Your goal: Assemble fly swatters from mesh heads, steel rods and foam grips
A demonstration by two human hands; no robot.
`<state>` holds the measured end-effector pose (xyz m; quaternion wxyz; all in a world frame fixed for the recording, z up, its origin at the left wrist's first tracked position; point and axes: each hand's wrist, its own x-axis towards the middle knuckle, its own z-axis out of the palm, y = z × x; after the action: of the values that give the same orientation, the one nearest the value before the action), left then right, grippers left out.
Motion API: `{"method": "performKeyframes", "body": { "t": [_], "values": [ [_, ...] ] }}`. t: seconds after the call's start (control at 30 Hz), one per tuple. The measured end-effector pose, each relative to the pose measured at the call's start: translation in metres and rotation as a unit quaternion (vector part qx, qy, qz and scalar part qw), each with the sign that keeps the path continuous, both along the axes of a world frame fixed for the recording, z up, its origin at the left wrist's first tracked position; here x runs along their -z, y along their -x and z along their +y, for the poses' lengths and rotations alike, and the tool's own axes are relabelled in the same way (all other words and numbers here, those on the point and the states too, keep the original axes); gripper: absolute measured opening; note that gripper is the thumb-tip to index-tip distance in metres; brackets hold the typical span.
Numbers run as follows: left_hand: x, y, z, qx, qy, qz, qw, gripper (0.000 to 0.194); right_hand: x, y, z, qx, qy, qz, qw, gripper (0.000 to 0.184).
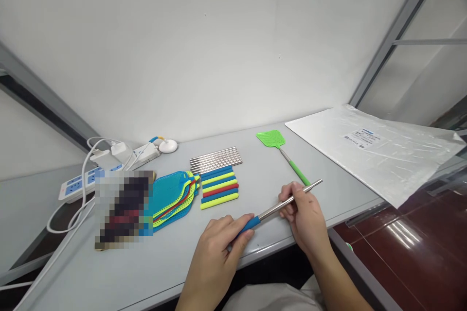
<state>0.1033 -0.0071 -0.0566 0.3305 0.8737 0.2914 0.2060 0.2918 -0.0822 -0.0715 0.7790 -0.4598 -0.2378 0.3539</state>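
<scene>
My left hand point(219, 248) is closed round a blue handle point(251, 224) near the table's front edge. A shiny metal rod point(270, 211) runs out of that handle, up and to the right. My right hand point(304, 216) pinches the rod near its far end, the tip showing past the thumb. Just beyond it lies a green fly swatter point(272, 139) with a metal shaft and green handle. Left of centre, several blue, yellow and red handles point(221, 187) lie side by side below a row of metal rods point(216, 160). Stacked beside them are swatter heads point(170, 194), mostly blue and yellow.
White plastic packaging point(375, 146) with a label covers the table's right end. At the left are a power strip point(78, 187), white cables point(54, 230) and a round white device point(168, 146). A pixelated item point(126, 214) lies beside the swatter heads. The wall point(226, 58) stands behind.
</scene>
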Motion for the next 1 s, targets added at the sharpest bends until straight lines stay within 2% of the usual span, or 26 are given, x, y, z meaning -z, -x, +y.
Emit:
{"method": "performKeyframes", "body": {
  "t": [0.13,0.2,0.27,0.33,0.43,0.5,0.63,0.7,0.87,1.0],
  "values": [
    [-0.001,0.0,0.001,-0.008,-0.001,-0.011,1.0,0.03,-0.001,0.002,-0.005,-0.108,0.062,-0.141,0.982,0.042],
    [-0.002,0.003,0.002,-0.011,0.009,-0.035,0.999,0.027,-0.003,0.002,-0.008,-0.136,0.067,-0.159,0.976,0.04],
    [-0.005,0.005,0.001,-0.025,0.035,-0.074,0.996,0.026,-0.004,0.001,-0.008,-0.127,0.053,-0.116,0.984,0.031],
    [-0.009,0.006,0.0,-0.074,0.074,-0.13,0.986,0.028,-0.003,0.0,-0.007,-0.121,0.03,-0.054,0.991,0.021],
    [-0.019,0.001,-0.002,-0.18,0.122,-0.228,0.949,0.035,-0.005,0.001,-0.001,-0.133,-0.01,-0.001,0.991,0.019],
    [-0.027,-0.004,-0.001,-0.208,0.131,-0.301,0.922,0.033,-0.01,0.006,0.002,-0.125,-0.018,-0.004,0.992,0.019],
    [-0.04,-0.014,0.001,-0.155,0.16,-0.443,0.869,0.033,-0.025,0.02,0.005,-0.09,-0.029,-0.026,0.995,0.024],
    [-0.042,-0.017,-0.001,-0.138,0.167,-0.481,0.85,0.036,-0.031,0.025,0.004,-0.084,-0.046,-0.033,0.995,0.025],
    [-0.037,-0.018,-0.008,-0.1,0.188,-0.503,0.838,0.042,-0.028,0.033,0.004,-0.109,-0.072,-0.015,0.991,0.021],
    [-0.031,-0.014,-0.011,-0.113,0.214,-0.514,0.823,0.041,-0.022,0.041,0.005,-0.121,-0.082,0.004,0.989,0.019]
  ]
}}
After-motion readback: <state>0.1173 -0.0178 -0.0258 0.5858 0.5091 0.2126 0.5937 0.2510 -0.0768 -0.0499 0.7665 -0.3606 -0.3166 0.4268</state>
